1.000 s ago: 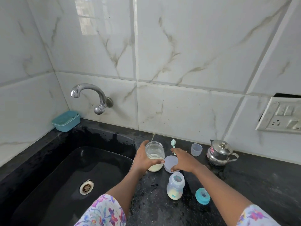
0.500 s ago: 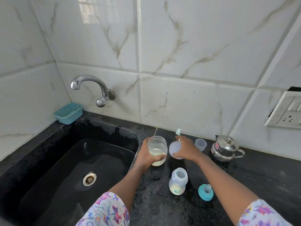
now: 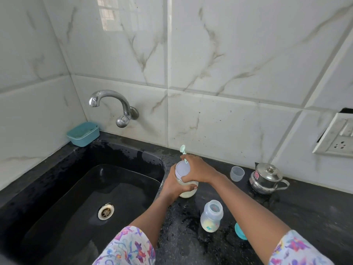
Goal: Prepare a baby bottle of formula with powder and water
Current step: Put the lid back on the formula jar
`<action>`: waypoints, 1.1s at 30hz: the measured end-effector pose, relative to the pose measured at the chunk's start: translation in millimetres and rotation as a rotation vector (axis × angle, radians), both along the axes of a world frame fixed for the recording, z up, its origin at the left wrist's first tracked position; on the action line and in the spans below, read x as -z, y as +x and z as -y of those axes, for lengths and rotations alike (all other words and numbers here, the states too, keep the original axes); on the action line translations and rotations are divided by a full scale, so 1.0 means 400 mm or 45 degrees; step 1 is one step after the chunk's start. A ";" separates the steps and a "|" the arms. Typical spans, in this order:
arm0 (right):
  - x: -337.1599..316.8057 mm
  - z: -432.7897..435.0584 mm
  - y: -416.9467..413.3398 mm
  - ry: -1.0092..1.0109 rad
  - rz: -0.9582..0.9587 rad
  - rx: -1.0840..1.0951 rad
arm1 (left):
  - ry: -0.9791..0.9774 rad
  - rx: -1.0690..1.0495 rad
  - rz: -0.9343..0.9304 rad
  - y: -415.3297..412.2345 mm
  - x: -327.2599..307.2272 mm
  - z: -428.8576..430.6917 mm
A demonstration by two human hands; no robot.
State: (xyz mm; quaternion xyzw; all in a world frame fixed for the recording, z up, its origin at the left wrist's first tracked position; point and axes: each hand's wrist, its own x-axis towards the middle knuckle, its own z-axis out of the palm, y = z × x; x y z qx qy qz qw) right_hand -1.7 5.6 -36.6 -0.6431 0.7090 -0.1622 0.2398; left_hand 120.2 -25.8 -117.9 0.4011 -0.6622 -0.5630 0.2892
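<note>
A glass jar of pale formula powder (image 3: 188,191) stands on the black counter beside the sink. My left hand (image 3: 176,185) grips its side. My right hand (image 3: 198,172) holds the jar's white lid (image 3: 182,169) on top of the jar mouth, and a mint green scoop (image 3: 183,151) sticks up from the same hand. The open baby bottle (image 3: 211,216) stands uncapped in front of the jar, with some pale content at its bottom. Its teal nipple ring (image 3: 239,231) lies to the right, partly hidden behind my right forearm.
A black sink (image 3: 86,197) with a drain fills the left, under a chrome tap (image 3: 112,106). A teal soap dish (image 3: 83,133) sits at its back corner. A small clear cup (image 3: 237,173) and a lidded steel pot (image 3: 266,177) stand at the back right; a wall socket (image 3: 338,138) is above.
My right hand picked the white lid up off the counter, carried it left with the scoop, and set it on the jar mouth. My left hand stayed on the jar.
</note>
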 end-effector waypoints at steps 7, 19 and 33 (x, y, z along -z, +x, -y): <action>-0.015 0.010 -0.014 0.086 -0.112 -0.080 | -0.011 -0.012 0.014 -0.003 -0.001 -0.002; -0.049 0.046 0.001 0.142 -0.390 -0.233 | -0.045 -0.014 0.110 0.002 -0.001 0.001; -0.012 -0.053 -0.040 -0.228 -0.583 0.254 | -0.046 -0.012 0.089 0.004 -0.012 -0.004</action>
